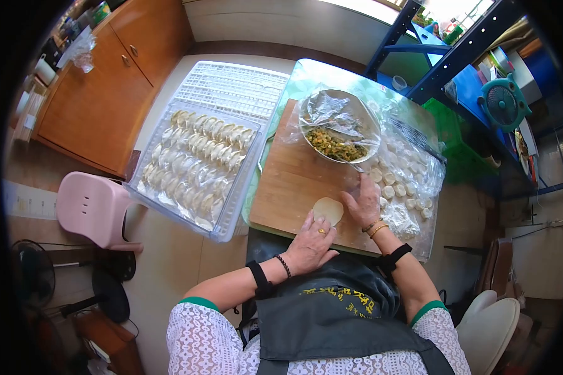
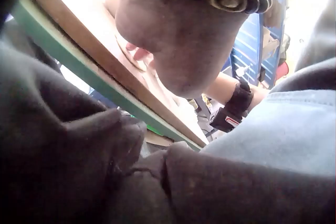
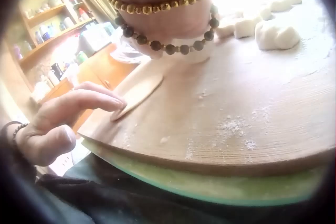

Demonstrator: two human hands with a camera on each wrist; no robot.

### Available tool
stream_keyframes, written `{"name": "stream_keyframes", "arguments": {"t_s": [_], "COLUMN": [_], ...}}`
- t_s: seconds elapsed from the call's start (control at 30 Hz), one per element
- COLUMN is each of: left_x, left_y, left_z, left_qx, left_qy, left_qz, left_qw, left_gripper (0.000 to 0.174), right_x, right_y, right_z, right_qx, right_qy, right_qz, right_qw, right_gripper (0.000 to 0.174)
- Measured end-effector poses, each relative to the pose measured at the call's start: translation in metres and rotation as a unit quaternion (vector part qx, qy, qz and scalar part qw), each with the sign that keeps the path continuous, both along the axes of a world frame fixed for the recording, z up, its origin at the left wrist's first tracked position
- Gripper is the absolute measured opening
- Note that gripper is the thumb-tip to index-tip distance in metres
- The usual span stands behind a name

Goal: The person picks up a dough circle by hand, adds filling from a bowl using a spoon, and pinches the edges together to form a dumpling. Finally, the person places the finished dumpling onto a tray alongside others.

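Observation:
A round dough wrapper (image 1: 328, 211) lies flat near the front of the wooden board (image 1: 281, 187). My left hand (image 1: 313, 244) touches its near edge with the fingertips, and the thumb stands apart from it in the right wrist view. My right hand (image 1: 364, 201) rests palm down on the board's right part, beside the small dough pieces (image 1: 399, 190), fingers pointing away from me. Something pale (image 3: 193, 51) shows beneath the right wrist; I cannot tell what it is. Beyond the hands sits a metal bowl of chopped filling (image 1: 334, 145), partly covered by plastic film.
Left of the board, a clear plastic tray (image 1: 222, 232) holds rows of dumplings, with a white slatted rack (image 1: 231, 87) behind it. Plastic film (image 1: 413, 147) covers part of the dough pieces. A pink stool (image 1: 91, 206) stands left; a blue shelf (image 1: 419, 47) rises at back right.

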State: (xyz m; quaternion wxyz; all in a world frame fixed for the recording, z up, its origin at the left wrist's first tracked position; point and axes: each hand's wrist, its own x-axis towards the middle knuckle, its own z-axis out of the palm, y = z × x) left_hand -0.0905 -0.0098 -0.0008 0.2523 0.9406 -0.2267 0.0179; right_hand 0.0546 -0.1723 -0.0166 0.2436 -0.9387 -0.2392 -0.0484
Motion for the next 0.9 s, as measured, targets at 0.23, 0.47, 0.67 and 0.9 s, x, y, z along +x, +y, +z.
{"name": "stream_keyframes", "arguments": {"t_s": [0.23, 0.47, 0.67, 0.9], "left_x": [-0.001, -0.008, 0.004, 0.009], "left_y": [0.003, 0.005, 0.017, 0.011], "left_z": [-0.001, -0.006, 0.002, -0.008], "left_qx": [-0.003, -0.024, -0.013, -0.031], "left_qy": [-0.002, -0.022, 0.019, -0.018], "left_qz": [-0.012, 0.007, 0.079, 0.032], "left_qw": [1.0, 0.999, 0.997, 0.999], "left_gripper": [0.06, 0.061, 0.06, 0.061], "right_x": [-0.041, -0.022, -0.001, -0.024], "right_y": [0.019, 0.036, 0.013, 0.004], "right_z": [0.023, 0.015, -0.003, 0.034], "right_qx": [-0.029, -0.068, 0.037, 0.115], "right_qy": [-0.038, -0.035, -0.015, 0.02], "right_qz": [0.149, 0.046, -0.01, 0.073], "right_qw": [0.988, 0.996, 0.999, 0.99], "right_gripper": [0.073, 0.076, 0.065, 0.065]}}
